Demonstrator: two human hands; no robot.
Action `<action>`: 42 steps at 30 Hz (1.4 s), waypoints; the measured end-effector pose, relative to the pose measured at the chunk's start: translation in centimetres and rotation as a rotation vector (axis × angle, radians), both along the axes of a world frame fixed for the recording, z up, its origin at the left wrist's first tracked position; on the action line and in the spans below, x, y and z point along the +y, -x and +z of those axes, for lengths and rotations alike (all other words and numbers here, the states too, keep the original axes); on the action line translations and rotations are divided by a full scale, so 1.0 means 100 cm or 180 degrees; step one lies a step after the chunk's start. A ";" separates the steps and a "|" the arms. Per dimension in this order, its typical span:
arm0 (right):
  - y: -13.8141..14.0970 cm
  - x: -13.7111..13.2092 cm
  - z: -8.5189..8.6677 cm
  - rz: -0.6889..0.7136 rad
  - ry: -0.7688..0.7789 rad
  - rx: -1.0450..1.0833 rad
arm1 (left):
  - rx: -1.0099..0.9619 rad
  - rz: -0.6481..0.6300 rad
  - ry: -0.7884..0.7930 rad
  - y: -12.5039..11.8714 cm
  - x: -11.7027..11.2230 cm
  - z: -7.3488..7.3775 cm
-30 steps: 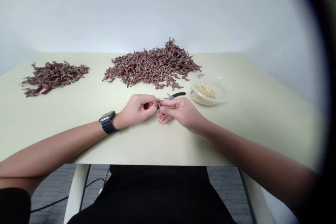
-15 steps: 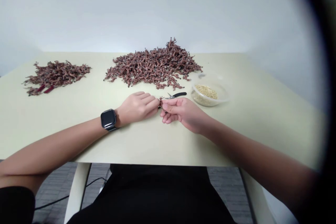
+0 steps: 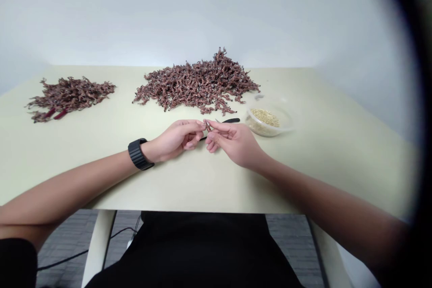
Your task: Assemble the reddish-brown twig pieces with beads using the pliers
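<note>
My left hand [image 3: 177, 138] and my right hand [image 3: 234, 141] meet above the pale table, fingertips together. Between them, a tiny reddish-brown sprig [image 3: 208, 126] is pinched, mostly hidden by the fingers. Directly beneath and beyond the hands lie black-handled pliers [image 3: 231, 120], their metal tip covered by my fingers. A black-banded watch [image 3: 138, 154] circles my left wrist. Beyond the hands spreads a large heap of similar reddish-brown sprigs [image 3: 197, 85].
A smaller heap of sprigs [image 3: 69, 94] lies at the far left of the pale table [image 3: 101, 180]. A clear plastic bowl [image 3: 268, 121] holding small tan grains stands to the right, past my right hand. My dark-clothed lap lies below the near table edge.
My left wrist has rotated, turning the watch face out of sight. My hands have lifted the sprig slightly and now cover the pliers' tip.
</note>
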State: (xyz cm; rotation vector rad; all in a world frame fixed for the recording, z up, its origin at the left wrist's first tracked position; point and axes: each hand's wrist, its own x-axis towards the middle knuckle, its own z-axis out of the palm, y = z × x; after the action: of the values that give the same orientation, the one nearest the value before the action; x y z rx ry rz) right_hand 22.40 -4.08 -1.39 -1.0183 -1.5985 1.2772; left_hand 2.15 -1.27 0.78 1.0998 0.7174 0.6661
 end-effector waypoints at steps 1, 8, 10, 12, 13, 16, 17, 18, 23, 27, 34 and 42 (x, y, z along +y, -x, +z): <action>0.000 0.000 0.000 0.0003 -0.0005 -0.0006 | -0.0023 0.0008 0.0047 0.000 0.000 -0.001; 0.002 -0.001 -0.003 0.0034 -0.0036 0.0014 | -0.0127 -0.0043 0.0203 0.001 0.001 -0.002; 0.003 -0.001 -0.003 0.0031 -0.0019 0.0016 | -0.0107 -0.0026 0.0254 0.001 0.001 -0.001; 0.004 -0.002 -0.003 0.0022 -0.0020 0.0031 | -0.0079 -0.0001 0.0284 0.001 0.001 0.000; 0.004 -0.002 -0.003 0.0019 -0.0021 0.0044 | -0.0067 0.0011 0.0287 0.001 0.001 0.000; 0.005 -0.003 -0.003 0.0014 -0.0007 0.0071 | -0.0044 0.0034 0.0266 0.001 0.000 0.001; 0.005 -0.003 -0.003 0.0012 0.0000 0.0078 | -0.0043 0.0048 0.0252 0.001 0.000 0.001; 0.006 -0.003 -0.003 0.0011 0.0007 0.0087 | -0.0042 0.0058 0.0237 0.001 0.000 0.001; 0.006 -0.004 -0.002 0.0028 0.0040 0.0135 | -0.0028 0.0080 0.0172 0.001 0.001 0.000; 0.007 -0.005 -0.002 0.0072 0.0064 0.0150 | 0.0061 0.0157 0.0051 0.000 0.000 0.003; 0.009 -0.005 -0.006 0.0161 0.0256 0.0263 | 0.0300 0.0319 -0.0460 -0.001 -0.003 0.002; 0.010 -0.007 0.002 0.0262 0.0747 0.0596 | 0.0997 0.0580 -0.1684 -0.001 -0.009 -0.002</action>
State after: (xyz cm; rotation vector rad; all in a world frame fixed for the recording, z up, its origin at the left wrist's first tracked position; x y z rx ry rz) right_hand 21.39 -4.82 -1.23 -0.9492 -1.3833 1.5968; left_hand 2.21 -2.18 0.59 1.6627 0.9462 0.8785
